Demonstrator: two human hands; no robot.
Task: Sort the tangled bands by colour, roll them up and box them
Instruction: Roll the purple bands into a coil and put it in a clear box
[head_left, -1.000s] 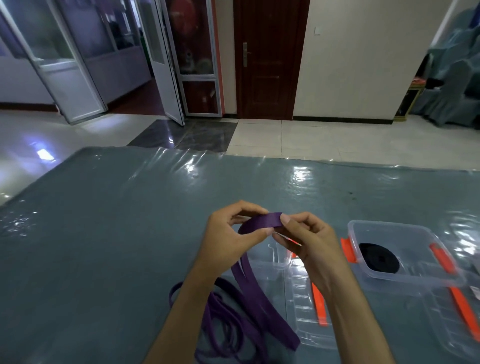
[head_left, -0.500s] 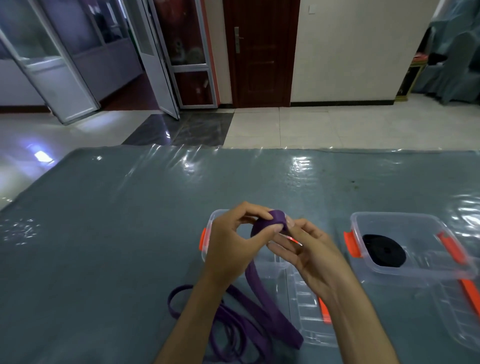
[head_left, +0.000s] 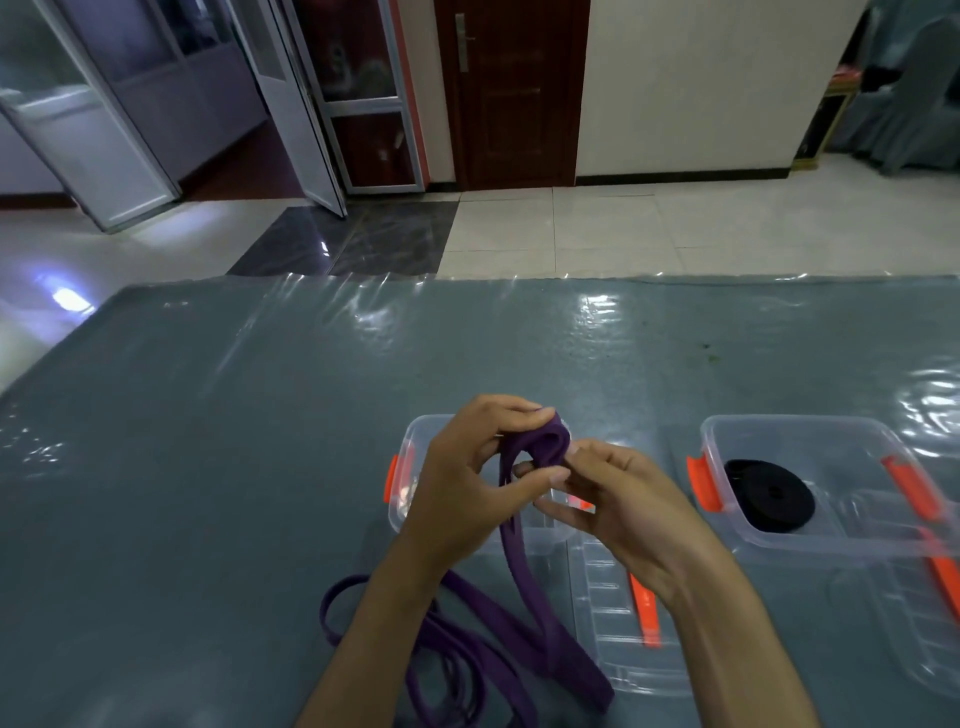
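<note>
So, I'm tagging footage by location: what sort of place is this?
Probably a hall or function room, not a workshop: a table under clear plastic, a glossy tiled floor, and draped chairs by the wall.

dark wood door (head_left: 511, 93) | cream wall (head_left: 691, 83) | glossy tiled floor (head_left: 597, 228)

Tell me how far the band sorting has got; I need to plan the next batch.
Done: a rolled black band lies in the right clear plastic box with orange clips. In hand: the left hand and right hand pinch the first turns of the purple band above the left clear box. Left: most of the purple band lies loose on the grey table, and both clear lids are off.
</note>
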